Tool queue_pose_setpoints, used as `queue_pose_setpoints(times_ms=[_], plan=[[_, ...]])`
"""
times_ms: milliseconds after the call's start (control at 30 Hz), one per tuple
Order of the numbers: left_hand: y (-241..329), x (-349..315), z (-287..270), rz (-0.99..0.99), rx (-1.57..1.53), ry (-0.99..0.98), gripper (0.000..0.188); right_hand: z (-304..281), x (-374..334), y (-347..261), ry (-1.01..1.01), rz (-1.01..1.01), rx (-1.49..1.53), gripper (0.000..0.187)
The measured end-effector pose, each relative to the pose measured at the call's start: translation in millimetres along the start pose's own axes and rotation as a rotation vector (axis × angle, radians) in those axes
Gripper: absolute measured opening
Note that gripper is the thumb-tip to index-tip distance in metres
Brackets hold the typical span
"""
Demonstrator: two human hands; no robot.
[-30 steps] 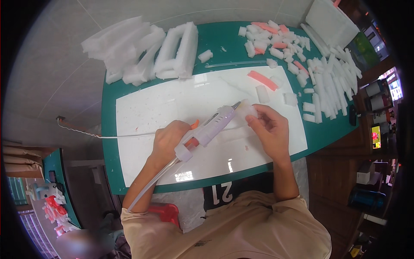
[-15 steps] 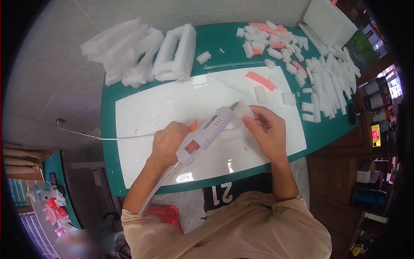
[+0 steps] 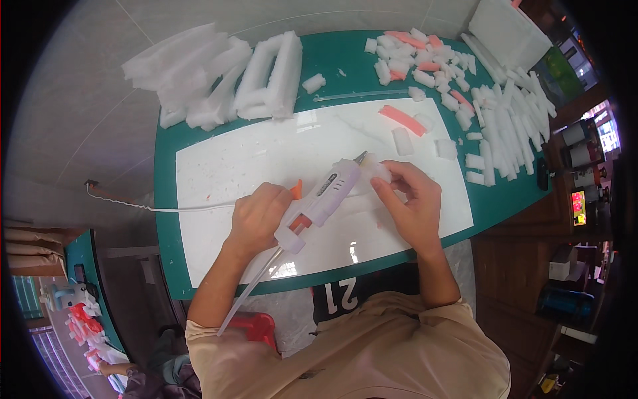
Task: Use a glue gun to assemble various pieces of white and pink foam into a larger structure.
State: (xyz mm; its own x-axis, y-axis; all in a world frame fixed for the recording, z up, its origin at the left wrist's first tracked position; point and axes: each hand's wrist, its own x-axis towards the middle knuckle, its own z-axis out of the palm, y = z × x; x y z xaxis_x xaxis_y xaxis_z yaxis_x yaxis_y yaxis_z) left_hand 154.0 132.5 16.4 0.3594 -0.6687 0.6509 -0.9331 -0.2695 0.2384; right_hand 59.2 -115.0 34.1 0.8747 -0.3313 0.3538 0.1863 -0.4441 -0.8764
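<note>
My left hand (image 3: 258,214) is wrapped round the grip of a pale lilac glue gun (image 3: 322,196) with an orange trigger. A long clear glue stick (image 3: 249,292) sticks out of its back end toward my forearm. The gun's metal nozzle points up and right, close to a small white foam piece (image 3: 377,171). My right hand (image 3: 413,199) pinches that foam piece between thumb and fingers; whether the nozzle touches it I cannot tell. Just beyond lie a pink foam strip (image 3: 403,121) and loose white foam blocks (image 3: 402,141) on the white board (image 3: 219,179).
White foam frames (image 3: 269,80) stand at the table's back left. A heap of white and pink foam bits (image 3: 425,60) lies at the back right, beside long foam strips (image 3: 508,133). The gun's white cord (image 3: 166,210) runs left to the wall. Another glue stick (image 3: 359,96) lies behind the board.
The glue gun has shifted slightly, its back end swinging a little right. My right hand still pinches the foam piece near the nozzle. At far lower left, another person's arm now shows.
</note>
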Motion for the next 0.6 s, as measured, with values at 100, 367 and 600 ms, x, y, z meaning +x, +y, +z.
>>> queue_pose_setpoints(times_ms=[100, 367, 600], plan=[[-0.8, 0.4, -1.7, 0.000, 0.027, -0.038, 0.044, -1.1, 0.2, -1.0, -0.004, -0.016, -0.027, 0.025], [-0.4, -0.3, -0.9, 0.011, 0.066, -0.083, 0.046, -1.4, -2.2, -2.9, 0.002, -0.008, -0.012, 0.024], [-1.0, -2.9, 3.4, 0.004, -0.010, -0.022, 0.046, -2.1, -2.0, -4.9, 0.006, -0.040, -0.040, 0.024]])
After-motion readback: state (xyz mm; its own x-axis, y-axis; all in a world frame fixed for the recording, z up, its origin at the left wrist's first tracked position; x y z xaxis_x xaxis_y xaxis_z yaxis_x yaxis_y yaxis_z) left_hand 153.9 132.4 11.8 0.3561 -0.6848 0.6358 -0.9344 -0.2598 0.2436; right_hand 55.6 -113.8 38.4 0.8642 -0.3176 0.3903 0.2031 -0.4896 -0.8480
